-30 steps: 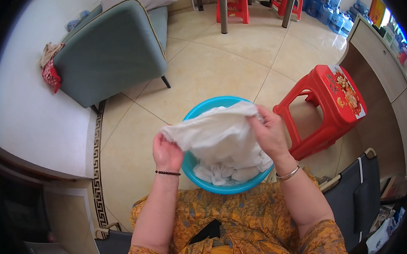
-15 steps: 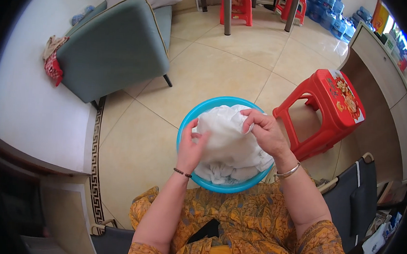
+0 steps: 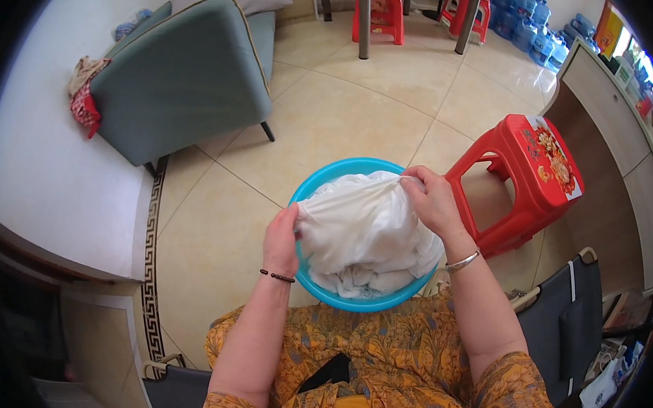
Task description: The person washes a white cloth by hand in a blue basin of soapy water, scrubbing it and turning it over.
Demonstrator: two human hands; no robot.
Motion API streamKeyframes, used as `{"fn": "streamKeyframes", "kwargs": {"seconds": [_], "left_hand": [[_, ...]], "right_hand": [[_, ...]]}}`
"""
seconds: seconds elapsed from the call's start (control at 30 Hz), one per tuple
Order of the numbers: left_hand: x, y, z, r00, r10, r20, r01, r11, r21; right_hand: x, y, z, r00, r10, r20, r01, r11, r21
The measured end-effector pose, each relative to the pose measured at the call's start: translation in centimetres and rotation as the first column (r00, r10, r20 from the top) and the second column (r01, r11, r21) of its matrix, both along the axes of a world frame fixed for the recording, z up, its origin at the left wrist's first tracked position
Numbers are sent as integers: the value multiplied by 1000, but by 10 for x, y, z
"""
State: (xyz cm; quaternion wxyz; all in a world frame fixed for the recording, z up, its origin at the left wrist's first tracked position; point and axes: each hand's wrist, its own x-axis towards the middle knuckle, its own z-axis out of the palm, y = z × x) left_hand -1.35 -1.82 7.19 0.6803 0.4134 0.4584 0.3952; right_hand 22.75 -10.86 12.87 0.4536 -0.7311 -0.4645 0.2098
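Observation:
A round blue basin (image 3: 356, 304) stands on the floor in front of my knees, filled with wet white cloth (image 3: 366, 232). A little water or suds shows at its near side. My left hand (image 3: 283, 239) grips the cloth at the basin's left rim, fingers closed on its edge. At the upper right, my right hand (image 3: 431, 202) pinches another part of it. Between the two hands the cloth is drawn taut in folds. Which garment or linen it is I cannot tell.
Just right of the basin stands a red plastic stool (image 3: 516, 184) with a flowered top. A grey-green sofa (image 3: 189, 78) is at the upper left, and a pale cabinet (image 3: 612, 108) at the right. Large blue water bottles (image 3: 524, 26) are gathered at the back right.
My left hand has moved left and down and taken hold of the cloth's edge; before, its fingers were apart. The cloth is now stretched between both hands.

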Motion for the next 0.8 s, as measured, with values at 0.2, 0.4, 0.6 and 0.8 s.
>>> {"fn": "streamKeyframes", "kwargs": {"seconds": [0.2,0.4,0.6,0.8], "left_hand": [[2,-3,3,992,-37,117,33,999,30],[8,-5,-1,952,-42,303,19,997,77],[-18,15,-12,897,110,428,-106,994,-34],[-13,9,-7,935,163,314,-97,972,-215]], "right_hand": [[10,0,-5,925,-142,353,174,983,-62],[-41,-7,-27,860,99,501,-25,988,-151],[9,4,-18,894,-22,448,138,964,-227],[38,-8,-3,911,-82,405,207,938,-277]]}}
